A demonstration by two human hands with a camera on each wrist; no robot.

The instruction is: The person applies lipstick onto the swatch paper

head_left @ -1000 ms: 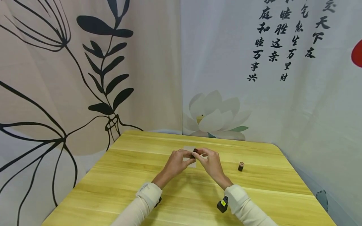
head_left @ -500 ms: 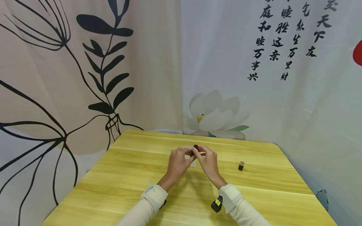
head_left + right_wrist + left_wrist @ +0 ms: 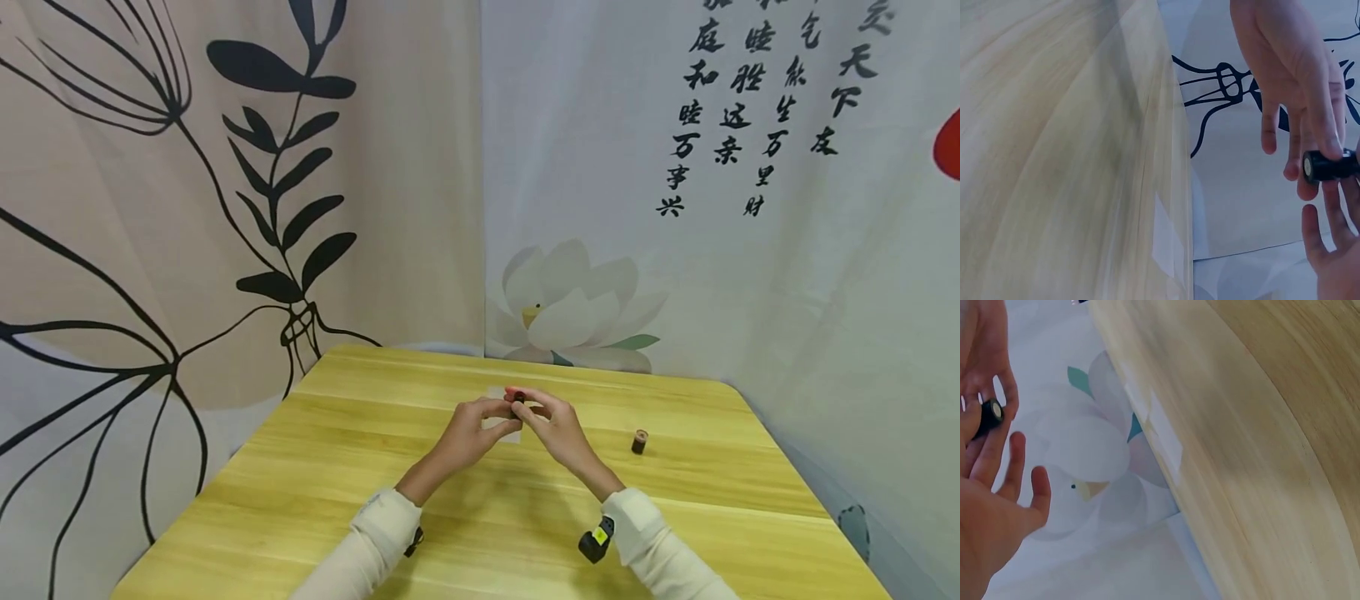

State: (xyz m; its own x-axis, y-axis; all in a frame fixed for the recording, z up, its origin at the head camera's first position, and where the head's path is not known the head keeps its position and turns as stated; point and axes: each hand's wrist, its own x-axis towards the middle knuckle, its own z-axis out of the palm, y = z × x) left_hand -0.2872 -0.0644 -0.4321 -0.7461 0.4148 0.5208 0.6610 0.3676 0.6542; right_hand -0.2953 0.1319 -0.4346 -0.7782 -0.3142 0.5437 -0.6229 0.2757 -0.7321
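Observation:
Both hands meet over the far middle of the table around one small black cylinder point(image 3: 517, 408). In the head view my left hand point(image 3: 465, 433) reaches it from the left with thumb and index finger. My right hand point(image 3: 558, 429) pinches it from the right, and a reddish patch shows beside its fingertips. The left wrist view shows the cylinder's pale round end point(image 3: 997, 411) facing out from between the fingers. In the right wrist view the black body point(image 3: 1329, 165) lies under a fingertip, its far end hidden. The other fingers of both hands are spread loosely.
A second small dark cylinder point(image 3: 639, 442) with a pinkish top stands on the wooden table point(image 3: 720, 475) to the right. Under the hands is a whitish rectangular patch point(image 3: 512, 437) on the table. Printed cloth point(image 3: 420, 208) hangs behind the far edge.
Both hands keep hold of the cylinder and shift slightly as the fingers turn it. The wrists move closer together, then apart again. The second cylinder stays put.

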